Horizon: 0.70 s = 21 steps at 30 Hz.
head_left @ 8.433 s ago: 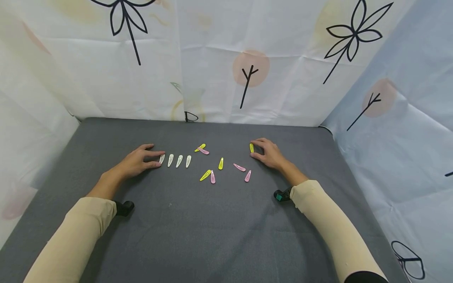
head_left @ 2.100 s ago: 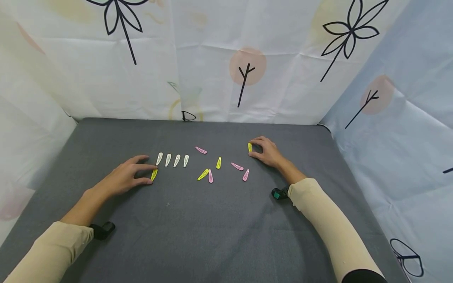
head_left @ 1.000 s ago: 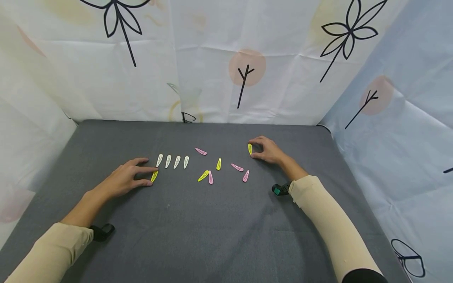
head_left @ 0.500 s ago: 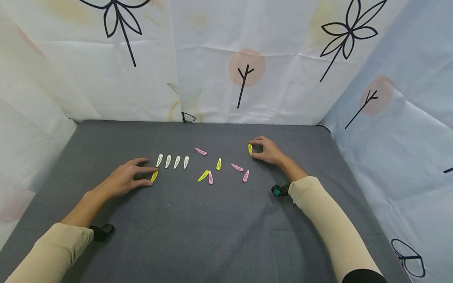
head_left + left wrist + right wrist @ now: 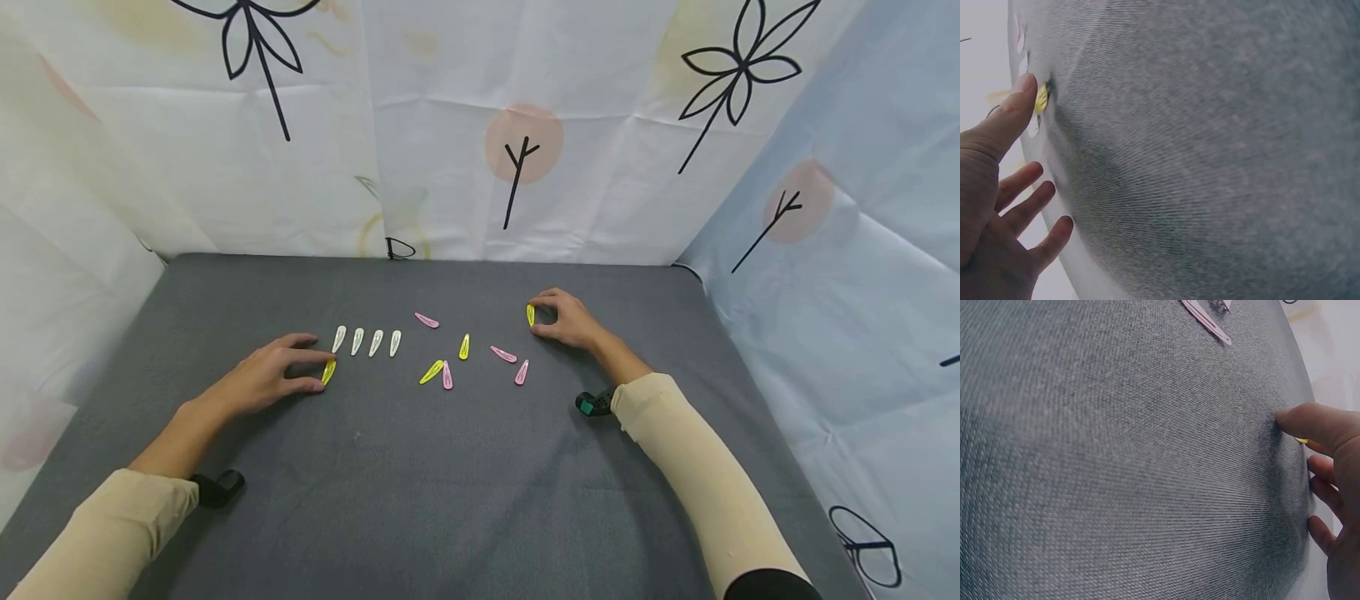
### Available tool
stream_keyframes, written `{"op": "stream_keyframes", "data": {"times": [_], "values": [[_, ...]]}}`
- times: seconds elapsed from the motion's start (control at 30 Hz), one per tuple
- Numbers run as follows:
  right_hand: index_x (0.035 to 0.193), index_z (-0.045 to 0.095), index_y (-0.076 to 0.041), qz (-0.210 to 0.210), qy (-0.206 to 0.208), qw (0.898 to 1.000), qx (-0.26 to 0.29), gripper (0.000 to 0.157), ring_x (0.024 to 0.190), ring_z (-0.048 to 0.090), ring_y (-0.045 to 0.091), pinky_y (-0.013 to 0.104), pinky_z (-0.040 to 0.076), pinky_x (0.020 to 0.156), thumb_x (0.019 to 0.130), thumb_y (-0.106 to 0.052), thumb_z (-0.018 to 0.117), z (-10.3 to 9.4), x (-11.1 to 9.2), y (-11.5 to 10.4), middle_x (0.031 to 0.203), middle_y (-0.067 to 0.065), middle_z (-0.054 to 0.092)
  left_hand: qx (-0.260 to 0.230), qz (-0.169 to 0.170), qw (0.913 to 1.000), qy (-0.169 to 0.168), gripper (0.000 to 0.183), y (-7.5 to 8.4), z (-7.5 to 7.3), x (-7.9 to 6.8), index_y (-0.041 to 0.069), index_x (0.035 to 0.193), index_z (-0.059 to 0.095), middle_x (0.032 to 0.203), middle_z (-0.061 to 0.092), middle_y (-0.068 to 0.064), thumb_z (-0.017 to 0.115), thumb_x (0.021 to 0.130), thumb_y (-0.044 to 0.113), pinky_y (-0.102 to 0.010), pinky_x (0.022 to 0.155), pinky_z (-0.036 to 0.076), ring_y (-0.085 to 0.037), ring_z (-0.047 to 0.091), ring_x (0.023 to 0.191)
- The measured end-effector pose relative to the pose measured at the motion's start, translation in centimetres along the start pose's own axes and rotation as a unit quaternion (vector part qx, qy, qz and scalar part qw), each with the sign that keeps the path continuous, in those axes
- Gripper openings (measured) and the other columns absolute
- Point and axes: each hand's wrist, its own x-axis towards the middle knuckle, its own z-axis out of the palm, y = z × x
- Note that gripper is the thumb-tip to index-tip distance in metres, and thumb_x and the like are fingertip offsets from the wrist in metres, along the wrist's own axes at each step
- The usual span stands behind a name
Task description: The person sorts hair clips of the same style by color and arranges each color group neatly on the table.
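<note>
My left hand (image 5: 262,379) pinches a yellow snap hair clip (image 5: 328,372) between thumb and finger, at the table surface. That clip stands just in front of the leftmost white hair clip (image 5: 339,338), which is first in a row of several white clips. In the left wrist view the yellow clip (image 5: 1041,99) shows beside the thumb, the other fingers spread. Farther right, my right hand (image 5: 568,321) pinches another yellow hair clip (image 5: 530,315) upright between thumb and index finger. In the right wrist view only a sliver of this clip (image 5: 1301,440) shows behind the thumb.
Between the hands lie loose clips: a pink one (image 5: 427,320) at the back, a yellow one (image 5: 464,347), a yellow one (image 5: 431,372) beside a pink one (image 5: 447,375), and pink ones (image 5: 503,354) nearer the right hand. Printed curtains (image 5: 442,167) edge the grey table (image 5: 450,500).
Since the oldest frame, my left hand has left the white row's end and brought the yellow clip from the back pair to just before it. The right hand stays put; the last second shows almost no motion.
</note>
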Motion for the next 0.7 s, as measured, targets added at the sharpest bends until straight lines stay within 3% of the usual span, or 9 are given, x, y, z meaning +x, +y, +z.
{"op": "stream_keyframes", "data": {"times": [0.23,0.7], "values": [[0.133,0.059,0.006,0.004,0.003,1.000,0.004,0.050,0.131,0.045,0.041,0.056,0.033,0.109,0.088,-0.010,0.074,0.0,-0.1,-0.2,0.138,0.025,0.050,-0.005,0.026,0.9993,0.028,0.048,1.2,0.0,1.0,0.011,0.130,0.068,0.144,0.046,-0.025,0.079,0.086,0.027,-0.067,0.099,0.036,-0.046,0.042,0.132],[0.135,0.058,0.004,0.008,-0.004,1.000,0.004,0.050,0.134,0.041,0.042,0.058,0.031,0.109,0.090,-0.010,0.073,0.0,-0.1,-0.2,0.141,0.026,0.047,0.006,0.080,0.9967,0.008,0.047,6.5,2.3,6.7,0.016,0.128,0.070,0.144,0.049,-0.022,0.081,0.084,0.030,-0.067,0.103,0.034,-0.041,0.045,0.134]]}}
